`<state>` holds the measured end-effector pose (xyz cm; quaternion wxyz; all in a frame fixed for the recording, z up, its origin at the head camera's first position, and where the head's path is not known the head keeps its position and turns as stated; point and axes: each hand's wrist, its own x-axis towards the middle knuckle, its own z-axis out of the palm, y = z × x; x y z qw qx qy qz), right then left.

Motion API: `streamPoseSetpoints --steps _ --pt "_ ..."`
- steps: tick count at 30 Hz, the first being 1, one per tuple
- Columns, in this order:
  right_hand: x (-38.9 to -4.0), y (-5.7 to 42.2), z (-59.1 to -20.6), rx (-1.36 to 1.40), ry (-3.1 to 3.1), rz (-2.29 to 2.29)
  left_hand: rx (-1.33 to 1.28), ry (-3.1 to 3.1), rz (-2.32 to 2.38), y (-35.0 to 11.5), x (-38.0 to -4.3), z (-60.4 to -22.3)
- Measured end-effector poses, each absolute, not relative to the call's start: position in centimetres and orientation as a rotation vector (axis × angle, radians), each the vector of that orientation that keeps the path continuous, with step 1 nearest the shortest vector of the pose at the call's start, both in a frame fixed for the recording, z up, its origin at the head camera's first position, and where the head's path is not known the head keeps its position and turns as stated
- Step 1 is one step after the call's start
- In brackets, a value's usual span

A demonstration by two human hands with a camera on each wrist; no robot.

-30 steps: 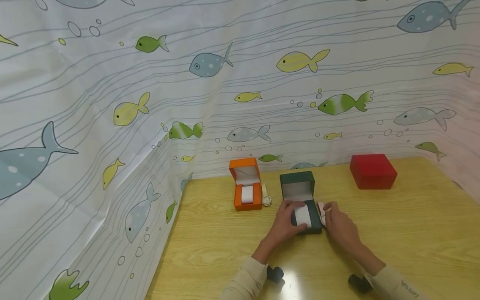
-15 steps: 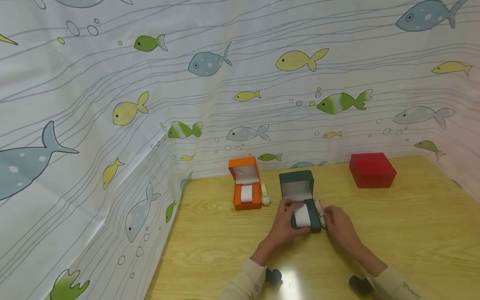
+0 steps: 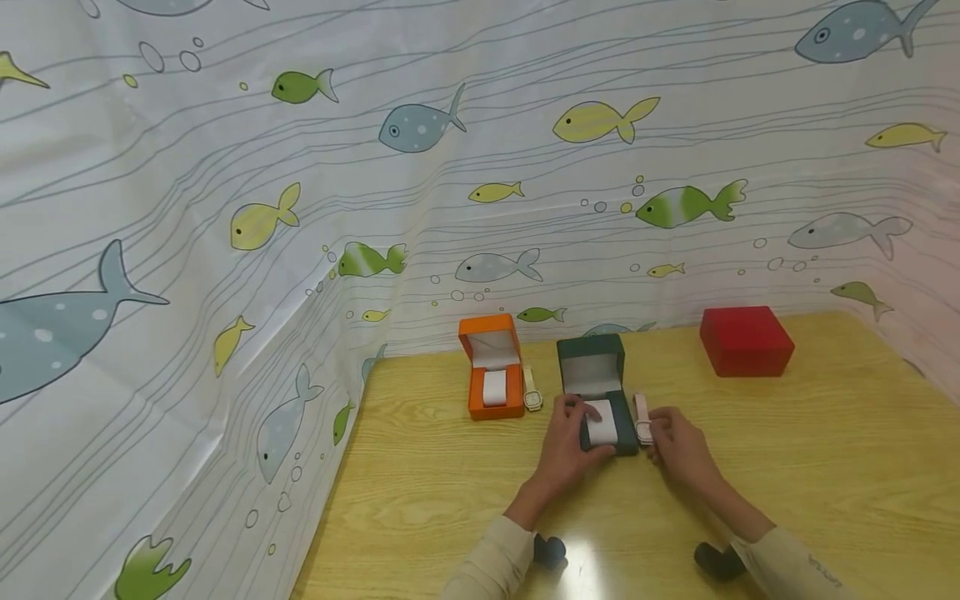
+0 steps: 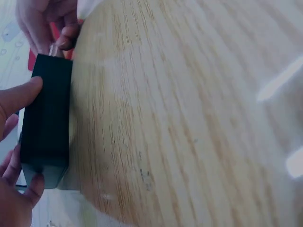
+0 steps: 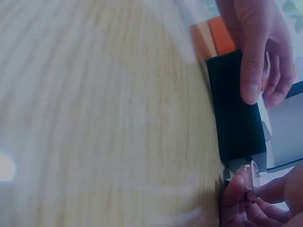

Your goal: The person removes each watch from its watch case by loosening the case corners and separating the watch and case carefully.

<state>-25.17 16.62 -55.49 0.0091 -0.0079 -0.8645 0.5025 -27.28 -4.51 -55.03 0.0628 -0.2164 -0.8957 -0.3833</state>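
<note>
An open dark green watch box (image 3: 625,423) with a white cushion (image 3: 603,425) stands on the table, its lid raised at the back. My left hand (image 3: 564,446) grips it from the left; in the left wrist view the thumb lies on the box's front wall, and other fingers hold its left end. Beside the box's right side is a pale pink wristwatch (image 3: 642,410), its strap stretched away from me. My right hand (image 3: 681,450) pinches the near part of this watch by its dial, and the right wrist view shows thumb and fingers around it (image 5: 253,178).
Left of the green box, an open orange watch box (image 3: 510,404) with a white cushion stands beside a gold-toned wristwatch (image 3: 532,396). A closed red box (image 3: 746,342) sits at the back right. A fish-patterned sheet (image 3: 420,200) bounds the table's back and left.
The green box has shifted slightly back and left with my left hand. The pink watch, in my right hand, has moved slightly back and now shows more of its dial.
</note>
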Motion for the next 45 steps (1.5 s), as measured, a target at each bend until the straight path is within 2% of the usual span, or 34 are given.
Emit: streamPoseSetpoints --steps 16,26,45 --pt "-28.6 15.8 -55.3 0.019 -2.639 1.636 -0.547 -2.628 -0.936 -4.3 -28.9 -54.9" --pt "-30.2 15.5 -55.4 -0.121 -2.605 1.637 -0.587 -2.598 -0.851 -4.0 -30.0 -55.2" --pt "-30.9 16.0 -55.6 -0.11 -2.585 1.625 -0.623 -2.724 -0.724 -3.6 -30.7 -55.9"
